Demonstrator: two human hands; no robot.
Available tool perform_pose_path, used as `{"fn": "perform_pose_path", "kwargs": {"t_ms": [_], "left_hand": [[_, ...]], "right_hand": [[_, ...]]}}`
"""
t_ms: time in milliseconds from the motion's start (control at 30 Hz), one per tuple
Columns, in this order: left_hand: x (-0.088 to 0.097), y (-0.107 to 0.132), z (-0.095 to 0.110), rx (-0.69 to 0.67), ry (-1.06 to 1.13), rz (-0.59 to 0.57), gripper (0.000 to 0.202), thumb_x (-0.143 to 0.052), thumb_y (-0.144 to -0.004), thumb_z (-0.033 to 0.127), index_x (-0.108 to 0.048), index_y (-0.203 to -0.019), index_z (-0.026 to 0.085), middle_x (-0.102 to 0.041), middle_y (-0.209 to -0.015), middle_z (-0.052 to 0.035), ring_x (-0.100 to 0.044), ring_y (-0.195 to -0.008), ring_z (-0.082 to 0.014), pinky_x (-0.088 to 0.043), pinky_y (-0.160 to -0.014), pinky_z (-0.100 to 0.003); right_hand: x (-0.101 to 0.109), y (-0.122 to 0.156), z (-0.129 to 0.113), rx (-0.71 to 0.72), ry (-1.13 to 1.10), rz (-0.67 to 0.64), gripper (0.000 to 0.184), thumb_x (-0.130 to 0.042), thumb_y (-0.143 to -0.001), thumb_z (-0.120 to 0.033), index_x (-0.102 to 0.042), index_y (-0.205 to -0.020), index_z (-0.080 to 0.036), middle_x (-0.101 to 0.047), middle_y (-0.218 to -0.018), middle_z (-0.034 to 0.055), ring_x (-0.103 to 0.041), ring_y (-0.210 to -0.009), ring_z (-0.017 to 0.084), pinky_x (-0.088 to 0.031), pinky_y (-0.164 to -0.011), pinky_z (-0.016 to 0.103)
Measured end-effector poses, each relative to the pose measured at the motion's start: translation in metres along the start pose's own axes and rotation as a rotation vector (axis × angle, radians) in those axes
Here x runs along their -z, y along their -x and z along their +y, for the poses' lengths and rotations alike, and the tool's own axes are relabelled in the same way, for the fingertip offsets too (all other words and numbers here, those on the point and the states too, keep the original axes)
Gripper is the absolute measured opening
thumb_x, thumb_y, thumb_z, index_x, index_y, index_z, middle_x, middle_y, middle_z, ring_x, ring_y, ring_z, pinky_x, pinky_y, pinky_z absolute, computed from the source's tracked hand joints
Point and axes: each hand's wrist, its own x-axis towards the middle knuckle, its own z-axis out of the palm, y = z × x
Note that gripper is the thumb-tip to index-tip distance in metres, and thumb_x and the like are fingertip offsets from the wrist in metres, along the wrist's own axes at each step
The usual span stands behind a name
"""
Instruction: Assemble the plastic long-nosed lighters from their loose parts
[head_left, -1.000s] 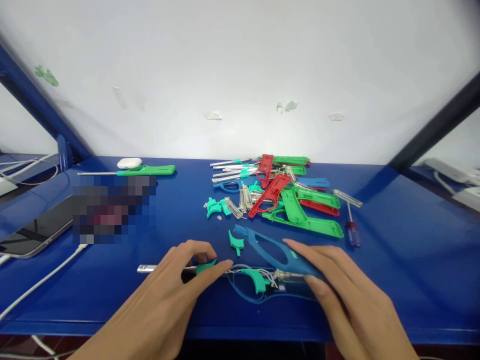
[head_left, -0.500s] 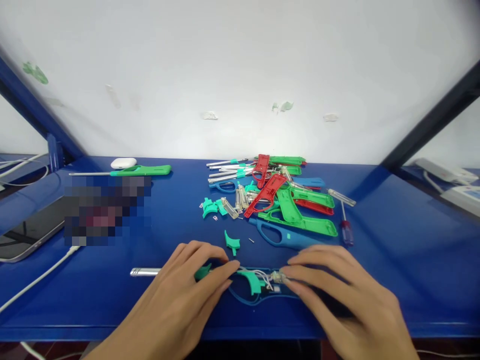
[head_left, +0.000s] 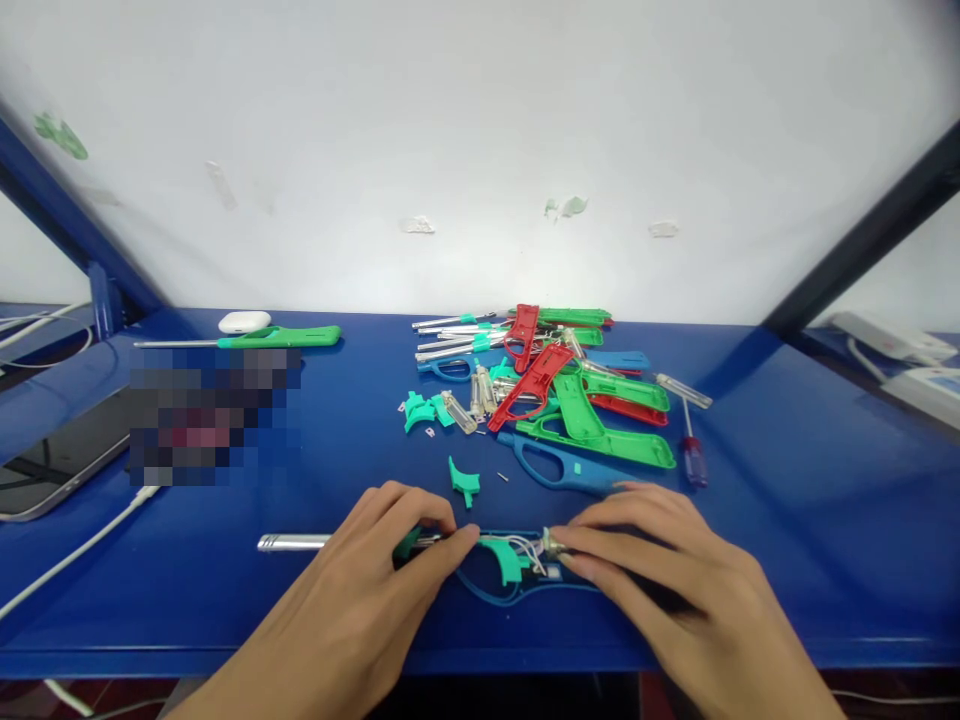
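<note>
An opened blue lighter shell (head_left: 495, 598) lies along the table's front part. Inside it sit a teal trigger (head_left: 505, 560) and thin white wires (head_left: 534, 556). A silver lighter tube (head_left: 292, 543) sticks out to the left, past my left hand (head_left: 367, 590), whose thumb and fingers are closed on the shell's left portion. My right hand (head_left: 675, 575) pinches the end of a clear fuel tank (head_left: 553, 542) at the shell's right portion; most of the tank is hidden behind my fingers. Just beyond lie a loose teal trigger (head_left: 465, 482) and a small metal pin (head_left: 502, 477).
Behind my hands are a blue shell half (head_left: 559, 470), green shell halves (head_left: 622, 447), red shell halves (head_left: 536, 385), and several metal tubes and clear tanks. A screwdriver (head_left: 694, 460) lies right. At left are a phone (head_left: 67, 450), a green lighter (head_left: 285, 338) and a white case (head_left: 244, 322).
My right fingers have tilted the end of the fuel tank slightly upward and moved a little left. My left hand stays almost where it was. The camera view has shifted slightly.
</note>
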Motion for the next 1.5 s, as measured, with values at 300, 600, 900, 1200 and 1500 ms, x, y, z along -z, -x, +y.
{"fn": "perform_pose_path", "kwargs": {"t_ms": [300, 600, 900, 1200, 1500], "left_hand": [[-0.001, -0.001, 0.0, -0.033, -0.011, -0.002, 0.071, -0.038, -0.098, -0.009, -0.045, -0.158, 0.027, -0.053, -0.127, -0.0087, -0.054, -0.114, -0.0199, -0.056, -0.097, -0.03], [-0.004, 0.002, -0.003, -0.035, -0.014, -0.012, 0.074, -0.038, -0.097, -0.009, -0.042, -0.16, 0.027, -0.05, -0.129, -0.0093, -0.053, -0.113, -0.0197, -0.055, -0.098, -0.031], [-0.008, 0.011, -0.009, -0.018, -0.073, -0.078, 0.081, -0.04, -0.095, -0.009, -0.033, -0.165, 0.031, -0.051, -0.128, -0.0091, -0.05, -0.115, -0.0235, -0.055, -0.104, -0.042], [-0.007, 0.009, -0.008, -0.039, -0.084, -0.086, 0.081, -0.039, -0.096, -0.008, -0.03, -0.167, 0.03, -0.054, -0.127, -0.009, -0.05, -0.116, -0.0236, -0.055, -0.104, -0.041], [-0.008, 0.006, -0.009, -0.065, -0.086, -0.084, 0.075, -0.045, -0.097, -0.007, -0.036, -0.165, 0.026, -0.056, -0.124, -0.0082, -0.052, -0.117, -0.0232, -0.049, -0.113, -0.045]], "right_hand": [[0.008, 0.003, 0.005, 0.04, 0.015, -0.198, 0.032, -0.057, -0.106, -0.021, -0.072, -0.131, -0.035, -0.073, -0.115, 0.0031, -0.071, -0.106, 0.022, -0.061, -0.088, 0.034], [0.01, 0.008, 0.017, 0.128, 0.101, -0.225, 0.048, -0.052, -0.103, -0.011, -0.064, -0.142, -0.036, -0.072, -0.124, 0.0034, -0.069, -0.111, 0.022, -0.059, -0.092, 0.034], [0.008, 0.017, 0.022, 0.162, 0.204, -0.261, 0.047, -0.054, -0.104, -0.019, -0.058, -0.148, -0.035, -0.066, -0.134, 0.0066, -0.066, -0.117, 0.024, -0.059, -0.093, 0.039], [0.004, 0.009, 0.003, 0.15, 0.228, -0.167, 0.04, -0.04, -0.111, -0.015, -0.064, -0.138, -0.032, -0.068, -0.103, 0.0042, -0.066, -0.092, 0.021, -0.051, -0.084, 0.037], [0.008, 0.007, 0.001, 0.189, 0.09, -0.064, 0.029, -0.043, -0.113, -0.023, -0.072, -0.114, -0.028, -0.078, -0.11, -0.0048, -0.067, -0.101, 0.016, -0.032, -0.112, 0.034]]}}
